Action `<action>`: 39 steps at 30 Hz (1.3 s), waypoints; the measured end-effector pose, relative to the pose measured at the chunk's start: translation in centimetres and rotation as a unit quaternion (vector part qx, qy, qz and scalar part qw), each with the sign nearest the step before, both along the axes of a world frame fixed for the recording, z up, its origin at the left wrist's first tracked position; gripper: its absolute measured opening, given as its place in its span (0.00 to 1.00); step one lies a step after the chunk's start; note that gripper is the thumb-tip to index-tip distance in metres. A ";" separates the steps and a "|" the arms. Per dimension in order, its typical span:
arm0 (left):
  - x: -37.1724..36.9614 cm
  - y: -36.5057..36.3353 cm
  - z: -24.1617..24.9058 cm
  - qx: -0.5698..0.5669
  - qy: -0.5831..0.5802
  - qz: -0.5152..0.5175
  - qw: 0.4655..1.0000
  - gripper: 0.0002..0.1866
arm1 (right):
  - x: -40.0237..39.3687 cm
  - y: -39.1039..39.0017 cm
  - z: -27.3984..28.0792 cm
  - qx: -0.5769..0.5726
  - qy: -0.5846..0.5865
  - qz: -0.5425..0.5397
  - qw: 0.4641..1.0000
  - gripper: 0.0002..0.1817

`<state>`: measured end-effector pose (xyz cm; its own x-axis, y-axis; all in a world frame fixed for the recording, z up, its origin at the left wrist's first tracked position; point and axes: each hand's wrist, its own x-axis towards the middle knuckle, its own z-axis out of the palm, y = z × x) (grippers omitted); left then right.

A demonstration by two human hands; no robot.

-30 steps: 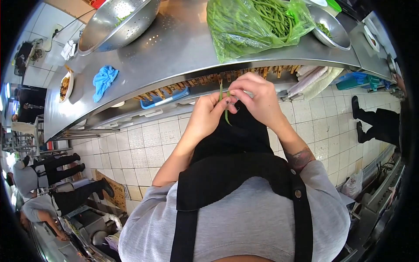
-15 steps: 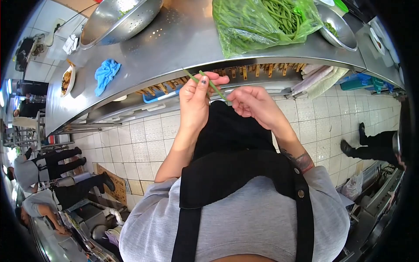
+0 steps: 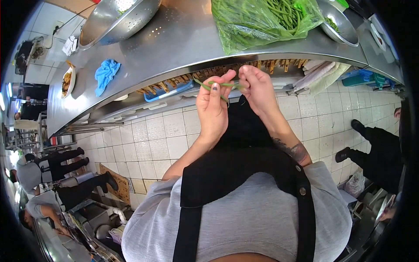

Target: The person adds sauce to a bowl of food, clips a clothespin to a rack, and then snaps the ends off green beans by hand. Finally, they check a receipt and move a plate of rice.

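Green beans (image 3: 203, 84) are pinched between the thumb and fingers of my left hand (image 3: 214, 102), held in front of the counter's edge. Just to the right, my right hand (image 3: 258, 89) has its fingers curled together close to the bean ends. Whatever lies between those fingertips is blurred. A green plastic bag (image 3: 240, 30) on the steel counter holds many green beans (image 3: 283, 15). Beside it stands a metal bowl (image 3: 345, 30) with green pieces inside.
A large colander (image 3: 126, 26), a blue cloth (image 3: 106, 74) and a white dish (image 3: 68, 82) of food sit on the counter (image 3: 174, 43). Clothespins (image 3: 174, 82) line the shelf below. Other people stand at the left and right.
Both hands have shifted: the left to the right, the right slightly up. The beans in my left hand now lie more level. The person at the right has moved.
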<state>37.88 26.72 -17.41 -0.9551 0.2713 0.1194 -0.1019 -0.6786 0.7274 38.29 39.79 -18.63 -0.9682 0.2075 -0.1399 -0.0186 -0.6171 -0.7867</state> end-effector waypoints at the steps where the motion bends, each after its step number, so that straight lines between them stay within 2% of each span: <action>1: -0.1 -0.1 0.1 -0.001 -0.001 -0.001 1.000 0.09 | 0.0 0.3 -0.2 -0.040 -0.014 0.017 0.999 0.07; 3: -0.4 -0.4 0.6 0.034 -0.039 -0.016 0.998 0.09 | -0.1 0.6 -0.2 -0.119 -0.043 0.055 0.990 0.07; 4: -0.6 -0.7 0.7 0.052 -0.059 -0.022 0.997 0.09 | 0.1 0.4 -0.3 -0.119 -0.044 0.057 0.990 0.07; 7: -1.6 -1.2 0.4 0.064 -0.077 -0.030 0.995 0.09 | 1.7 -1.2 0.5 0.038 -0.052 0.166 0.984 0.09; 9: -1.7 -1.3 0.3 0.071 -0.085 -0.035 0.993 0.09 | 2.1 -1.6 0.5 0.074 -0.038 0.180 0.980 0.09; 11: -1.6 -1.5 0.4 0.038 -0.074 -0.033 0.996 0.09 | 2.3 -1.9 0.4 0.145 -0.007 0.203 0.968 0.09; 12: -1.6 -1.5 0.4 0.020 -0.069 -0.033 0.997 0.10 | 2.2 -2.0 0.2 0.144 -0.007 0.205 0.968 0.09; 16: -1.3 -1.5 0.6 -0.008 -0.005 -0.033 0.999 0.09 | 1.9 -1.6 -0.5 0.100 -0.004 0.218 0.971 0.09; 17: -1.2 -1.4 0.5 -0.007 -0.005 -0.031 0.999 0.09 | 1.8 -1.6 -0.6 0.039 -0.005 0.200 0.979 0.09; 19: -0.9 -1.0 -0.2 -0.106 0.116 0.005 0.988 0.08 | 1.6 -1.6 -0.9 -0.084 -0.008 0.162 0.983 0.08; 20: -0.7 -0.8 -0.4 -0.154 0.176 0.022 0.972 0.08 | 1.5 -1.5 -1.1 -0.084 -0.007 0.163 0.983 0.08; 23: 0.1 -0.1 0.4 -0.159 0.154 0.027 0.975 0.07 | 1.2 -0.7 -1.1 -0.187 -0.035 0.119 0.975 0.07; 24: 0.2 0.0 0.5 -0.161 0.143 0.029 0.976 0.07 | 1.2 -0.4 -1.0 -0.186 -0.035 0.118 0.975 0.07; 25: 0.1 -0.3 0.5 -0.160 0.142 0.029 0.976 0.07 | 1.3 0.1 -0.7 -0.169 -0.029 0.127 0.977 0.06; 28: -0.7 -2.0 0.4 -0.143 -0.026 -0.106 0.984 0.08 | 1.6 1.1 1.1 -0.134 -0.018 0.138 0.981 0.06; 29: -0.7 -2.1 0.6 -0.140 -0.025 -0.109 0.984 0.08 | 1.5 1.3 1.4 -0.057 -0.005 0.130 0.990 0.07; 31: -0.4 -2.3 1.5 -0.161 -0.080 -0.192 0.965 0.08 | 1.4 1.5 1.9 0.099 0.021 0.113 0.988 0.08; 32: -0.2 -2.3 1.7 -0.172 -0.107 -0.233 0.951 0.08 | 1.3 1.4 2.0 0.100 0.021 0.110 0.989 0.08; 35: 0.3 -2.1 1.5 -0.191 -0.101 -0.258 0.942 0.07 | 1.2 0.9 2.2 0.289 0.121 0.061 0.948 0.10; 37: 0.4 -2.2 1.6 -0.201 -0.098 -0.267 0.937 0.07 | 1.4 1.3 2.3 0.317 0.111 0.067 0.939 0.09; 39: 0.4 -2.2 1.7 -0.396 0.034 -0.185 0.899 0.06 | 1.7 1.7 2.4 0.373 0.090 0.079 0.920 0.09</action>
<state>38.28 24.56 -15.69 -0.7792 0.5950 -0.1970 -0.1512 0.1265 0.9804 39.96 41.47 -16.19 -0.9882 0.0347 0.1491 -0.1457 0.0871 -0.9855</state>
